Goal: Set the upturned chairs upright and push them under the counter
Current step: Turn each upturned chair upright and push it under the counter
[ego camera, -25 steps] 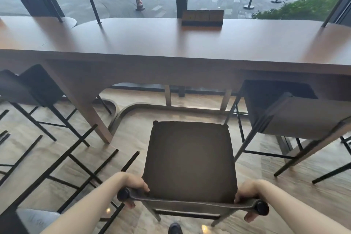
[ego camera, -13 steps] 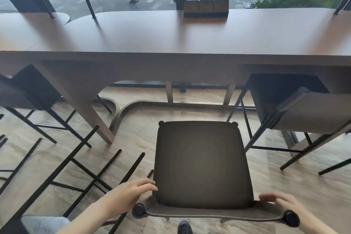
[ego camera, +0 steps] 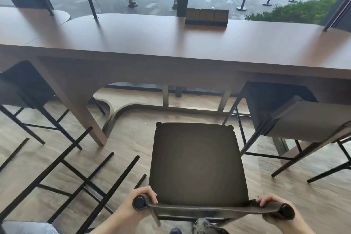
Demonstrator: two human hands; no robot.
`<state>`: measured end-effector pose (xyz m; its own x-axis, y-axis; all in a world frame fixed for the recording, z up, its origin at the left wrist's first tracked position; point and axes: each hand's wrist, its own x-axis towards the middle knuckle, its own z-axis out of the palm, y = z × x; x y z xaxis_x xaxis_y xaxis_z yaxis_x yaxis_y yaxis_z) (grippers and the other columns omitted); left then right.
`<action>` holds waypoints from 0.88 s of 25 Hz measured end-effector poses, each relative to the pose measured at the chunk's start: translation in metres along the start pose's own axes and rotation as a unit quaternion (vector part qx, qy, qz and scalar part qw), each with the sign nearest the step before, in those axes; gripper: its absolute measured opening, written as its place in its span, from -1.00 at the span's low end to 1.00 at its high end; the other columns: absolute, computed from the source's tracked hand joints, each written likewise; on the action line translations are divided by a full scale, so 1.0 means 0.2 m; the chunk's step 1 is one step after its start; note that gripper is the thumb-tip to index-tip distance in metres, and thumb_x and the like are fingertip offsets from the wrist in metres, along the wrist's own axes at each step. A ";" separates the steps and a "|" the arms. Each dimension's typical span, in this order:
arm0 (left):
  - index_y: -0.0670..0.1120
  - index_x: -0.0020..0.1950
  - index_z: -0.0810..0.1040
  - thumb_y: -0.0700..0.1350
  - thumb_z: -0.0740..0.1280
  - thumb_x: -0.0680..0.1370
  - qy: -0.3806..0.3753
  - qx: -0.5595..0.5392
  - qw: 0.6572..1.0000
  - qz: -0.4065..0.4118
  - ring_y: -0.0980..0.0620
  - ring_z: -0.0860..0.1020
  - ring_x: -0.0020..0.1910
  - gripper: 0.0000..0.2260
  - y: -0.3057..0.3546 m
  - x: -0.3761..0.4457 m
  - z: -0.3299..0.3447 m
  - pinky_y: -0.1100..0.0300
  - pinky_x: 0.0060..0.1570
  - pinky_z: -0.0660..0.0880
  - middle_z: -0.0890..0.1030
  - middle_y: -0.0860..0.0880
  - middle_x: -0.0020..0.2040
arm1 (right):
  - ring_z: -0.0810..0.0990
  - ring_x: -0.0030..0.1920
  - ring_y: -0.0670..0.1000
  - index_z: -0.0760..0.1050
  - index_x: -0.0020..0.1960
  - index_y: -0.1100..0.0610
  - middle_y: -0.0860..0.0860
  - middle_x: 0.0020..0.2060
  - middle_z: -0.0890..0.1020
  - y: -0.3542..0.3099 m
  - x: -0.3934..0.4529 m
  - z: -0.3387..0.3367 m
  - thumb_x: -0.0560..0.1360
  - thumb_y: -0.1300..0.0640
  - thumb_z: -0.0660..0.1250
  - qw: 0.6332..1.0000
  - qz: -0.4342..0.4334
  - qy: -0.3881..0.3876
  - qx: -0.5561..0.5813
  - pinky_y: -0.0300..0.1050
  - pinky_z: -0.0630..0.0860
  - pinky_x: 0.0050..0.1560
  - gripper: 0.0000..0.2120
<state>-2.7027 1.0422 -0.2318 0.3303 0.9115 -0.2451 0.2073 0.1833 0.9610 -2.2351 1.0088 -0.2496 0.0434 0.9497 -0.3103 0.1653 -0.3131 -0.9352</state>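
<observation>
A dark brown chair (ego camera: 197, 163) stands upright right below me, its seat facing the long brown counter (ego camera: 171, 47). My left hand (ego camera: 136, 207) grips the left end of its low backrest bar, and my right hand (ego camera: 275, 213) grips the right end. The chair's front edge is short of the counter's edge. At the lower left lies an upturned chair (ego camera: 76, 173) with its black legs pointing up and toward the counter.
One chair (ego camera: 296, 118) sits under the counter at the right, another chair (ego camera: 24, 85) at the left. The counter's slanted leg (ego camera: 85, 119) stands left of my chair. A small wooden box (ego camera: 206, 16) rests at the counter's far edge by the window.
The chair has slid forward toward the counter. Both hands, looser half a second ago, now curl round the backrest ends again.
</observation>
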 end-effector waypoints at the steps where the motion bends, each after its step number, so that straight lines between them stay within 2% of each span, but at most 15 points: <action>1: -0.09 -0.31 0.63 -0.30 0.44 0.22 -0.002 -0.029 0.999 -0.012 -0.07 0.60 -0.11 -0.86 0.04 0.04 0.00 0.02 -0.01 0.43 0.64 -0.12 -0.23 | 0.67 -0.29 -0.12 0.63 -0.47 0.10 0.05 -0.37 0.69 -0.09 -0.02 0.06 0.15 0.88 0.20 0.999 -0.020 0.028 -0.022 -0.34 0.54 -0.19 -0.31; 3: -0.12 -0.30 0.60 -0.40 0.40 0.23 0.018 -0.072 0.997 -0.020 -0.10 0.51 -0.18 -0.80 0.10 0.14 -0.04 0.02 -0.11 0.36 0.56 -0.18 -0.26 | 0.63 -0.30 0.00 0.57 -0.38 0.24 0.16 -0.37 0.62 -0.21 0.06 0.05 0.16 0.87 0.17 0.998 -0.015 0.054 0.028 -0.25 0.54 -0.30 -0.44; 5: -0.15 -0.26 0.55 -0.44 0.32 0.22 0.037 -0.071 0.997 -0.018 -0.08 0.46 -0.22 -0.77 0.19 0.26 -0.06 0.05 -0.19 0.33 0.51 -0.20 -0.28 | 0.55 -0.28 0.08 0.45 -0.25 0.33 0.21 -0.35 0.54 -0.35 0.16 0.07 0.18 0.79 0.20 0.996 0.002 0.088 0.015 -0.18 0.52 -0.33 -0.60; 8: -0.15 -0.28 0.51 -0.39 0.26 0.11 0.111 -0.058 0.992 -0.029 -0.08 0.47 -0.28 -0.74 0.32 0.43 -0.11 0.11 -0.28 0.35 0.51 -0.16 -0.33 | 0.51 -0.28 0.13 0.43 -0.20 0.35 0.19 -0.35 0.52 -0.51 0.32 0.07 0.21 0.70 0.21 0.993 0.021 0.118 0.007 -0.02 0.46 -0.26 -0.68; 11: -0.12 -0.35 0.50 -0.38 0.22 0.08 0.156 -0.064 0.985 -0.029 -0.11 0.44 -0.30 -0.76 0.41 0.58 -0.14 0.09 -0.33 0.32 0.47 -0.17 -0.35 | 0.54 -0.23 0.19 0.43 -0.13 0.50 0.26 -0.29 0.56 -0.60 0.47 0.06 0.23 0.64 0.24 0.991 0.022 0.131 0.021 0.07 0.41 -0.19 -0.77; 13: -0.12 -0.40 0.49 -0.37 0.20 0.06 0.171 -0.075 0.982 -0.025 -0.11 0.43 -0.30 -0.77 0.45 0.67 -0.16 0.12 -0.37 0.30 0.46 -0.15 -0.36 | 0.52 -0.24 0.20 0.46 -0.15 0.41 0.25 -0.29 0.55 -0.64 0.55 0.06 0.24 0.58 0.24 0.989 0.022 0.135 0.054 0.04 0.38 -0.24 -0.78; 17: -0.27 -0.25 0.48 -0.34 0.20 0.05 0.186 -0.094 0.978 -0.012 -0.11 0.44 -0.24 -0.70 0.51 0.86 -0.22 0.15 -0.34 0.30 0.49 -0.15 -0.32 | 0.54 -0.30 0.10 0.47 -0.17 0.17 0.14 -0.31 0.54 -0.75 0.72 0.03 0.11 0.30 0.27 0.977 -0.027 0.111 0.178 -0.06 0.41 -0.29 -0.72; 20: -0.19 -0.12 0.58 -0.23 0.30 0.25 0.151 -0.180 0.972 0.023 -0.12 0.55 -0.15 -0.77 0.58 1.03 -0.28 0.06 -0.16 0.44 0.62 -0.15 -0.18 | 0.58 -0.22 0.10 0.51 -0.14 0.10 0.13 -0.23 0.60 -0.81 0.90 -0.01 0.25 0.10 0.31 0.976 -0.077 0.101 0.175 -0.03 0.46 -0.23 -0.80; 22: -0.09 -0.05 0.65 -0.02 0.28 0.44 0.129 -0.238 0.962 0.035 -0.09 0.59 -0.04 -0.78 0.61 1.12 -0.33 0.02 -0.01 0.45 0.66 -0.15 -0.06 | 0.60 -0.15 0.14 0.57 -0.11 0.11 0.16 -0.17 0.64 -0.85 1.02 -0.04 0.35 -0.01 0.30 0.981 -0.095 0.094 0.142 0.00 0.48 -0.15 -0.78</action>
<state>-2.6647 1.2941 -0.1612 0.0750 0.9778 -0.1957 -0.2729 0.2089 0.9391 -2.2466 1.2550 -0.1528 0.2240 0.9679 -0.1144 -0.0926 -0.0957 -0.9911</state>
